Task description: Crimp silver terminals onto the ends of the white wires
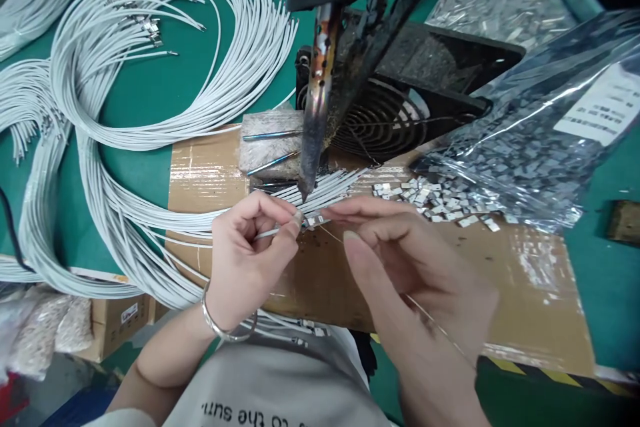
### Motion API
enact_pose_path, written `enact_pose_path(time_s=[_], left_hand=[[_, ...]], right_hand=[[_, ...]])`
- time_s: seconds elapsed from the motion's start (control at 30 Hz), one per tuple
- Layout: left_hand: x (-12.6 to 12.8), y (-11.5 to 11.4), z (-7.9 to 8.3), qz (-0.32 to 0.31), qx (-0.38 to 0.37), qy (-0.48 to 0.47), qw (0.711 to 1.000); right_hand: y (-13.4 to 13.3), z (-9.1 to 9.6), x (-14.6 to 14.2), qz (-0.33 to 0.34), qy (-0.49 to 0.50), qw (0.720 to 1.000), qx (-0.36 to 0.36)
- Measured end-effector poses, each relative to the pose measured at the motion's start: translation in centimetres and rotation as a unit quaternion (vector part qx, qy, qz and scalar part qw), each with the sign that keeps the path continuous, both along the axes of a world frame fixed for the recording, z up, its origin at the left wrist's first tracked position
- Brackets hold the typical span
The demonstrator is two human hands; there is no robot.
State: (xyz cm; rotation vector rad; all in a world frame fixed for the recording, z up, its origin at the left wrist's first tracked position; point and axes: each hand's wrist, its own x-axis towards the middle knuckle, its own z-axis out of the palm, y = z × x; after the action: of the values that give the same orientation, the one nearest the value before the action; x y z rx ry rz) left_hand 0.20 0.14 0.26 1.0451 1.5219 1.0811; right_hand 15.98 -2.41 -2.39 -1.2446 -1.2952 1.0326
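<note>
My left hand pinches a white wire between thumb and fingertips, close to its end. A small silvery metal terminal sits at that end, just past the fingertips. My right hand holds a thin solder wire, which runs across the palm and out past the thumb toward the terminal. Its index fingertip is beside the terminal; whether they touch I cannot tell. Right above the left fingertips points the tip of a mounted soldering iron. Several white wires lie behind the hands.
Loose metal terminals are piled on the cardboard at right, by a bag of dark parts. A black fan stands behind the iron. Bundles of white wires cover the left of the green table.
</note>
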Motion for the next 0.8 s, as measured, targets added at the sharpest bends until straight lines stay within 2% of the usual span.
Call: enact_pose_path(time_s=[0.4,0.8], left_hand=[[-0.3,0.8,-0.1,0.016,0.009,-0.016,1.000],[-0.1,1.4,0.0,0.014,0.015,-0.052,0.998]], right_hand=[[0.8,0.5,-1.7,-0.055,0.053,0.996,-0.054],[1.4,0.5,-1.8,-0.068,0.074,0.994,-0.045]])
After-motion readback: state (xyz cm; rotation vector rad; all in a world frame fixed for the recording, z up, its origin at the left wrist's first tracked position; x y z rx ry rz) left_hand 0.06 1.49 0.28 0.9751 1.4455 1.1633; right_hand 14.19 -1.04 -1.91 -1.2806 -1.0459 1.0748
